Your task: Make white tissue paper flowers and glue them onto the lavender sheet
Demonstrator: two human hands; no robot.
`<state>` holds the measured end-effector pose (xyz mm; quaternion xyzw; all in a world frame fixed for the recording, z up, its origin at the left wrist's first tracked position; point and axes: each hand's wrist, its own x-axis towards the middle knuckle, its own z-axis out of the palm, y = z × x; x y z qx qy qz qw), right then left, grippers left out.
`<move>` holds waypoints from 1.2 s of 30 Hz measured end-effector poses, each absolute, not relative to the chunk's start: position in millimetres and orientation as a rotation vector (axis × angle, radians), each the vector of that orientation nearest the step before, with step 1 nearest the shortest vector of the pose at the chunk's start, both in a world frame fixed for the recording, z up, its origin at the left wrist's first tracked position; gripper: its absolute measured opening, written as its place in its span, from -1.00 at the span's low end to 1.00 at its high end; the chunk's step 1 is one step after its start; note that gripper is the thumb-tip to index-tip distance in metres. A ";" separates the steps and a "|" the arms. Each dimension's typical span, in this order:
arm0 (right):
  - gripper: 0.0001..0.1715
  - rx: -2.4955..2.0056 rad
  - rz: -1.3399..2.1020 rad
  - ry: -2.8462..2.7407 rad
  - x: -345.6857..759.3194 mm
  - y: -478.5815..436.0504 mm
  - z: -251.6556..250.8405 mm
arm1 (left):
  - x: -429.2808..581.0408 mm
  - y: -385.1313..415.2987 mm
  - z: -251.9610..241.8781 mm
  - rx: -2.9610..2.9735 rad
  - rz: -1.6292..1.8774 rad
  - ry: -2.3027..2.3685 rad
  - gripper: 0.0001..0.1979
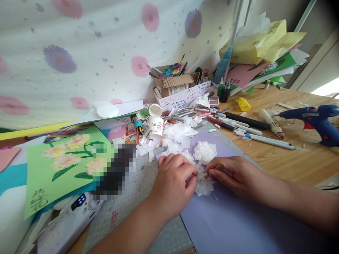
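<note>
A purple sheet (225,215) lies over a grey cutting mat (127,215). On its upper part sits a round white paper flower (205,152), with another white paper cluster (204,185) just below it. My left hand (176,181) is curled at the left side of this lower cluster; what its fingertips hold, if anything, is hidden. From the right, my right hand (233,174) pinches a thin brown stick, its tip at the lower cluster.
White paper scraps (180,130) and paper cups (155,128) lie behind the hands. Pens (265,139) and a blue glue gun (317,118) are at the right. A green flower picture (63,165) and a white device (71,222) lie at the left.
</note>
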<state>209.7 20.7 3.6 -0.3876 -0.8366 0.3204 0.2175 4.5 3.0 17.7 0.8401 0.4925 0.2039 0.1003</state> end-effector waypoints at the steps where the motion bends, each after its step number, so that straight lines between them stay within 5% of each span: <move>1: -0.74 -1.079 0.892 -2.317 210.0 20.9 4.1 | 3.8 3.5 17.9 2.484 0.600 1.458 -0.87; 18: -0.59 -0.929 1.347 -1.777 224.9 26.1 5.1 | -7.7 6.7 29.0 2.541 0.352 1.179 -0.80; 36: -0.75 -0.980 1.010 -2.033 221.8 22.1 3.7 | -3.5 2.1 31.1 2.652 0.179 1.117 -0.83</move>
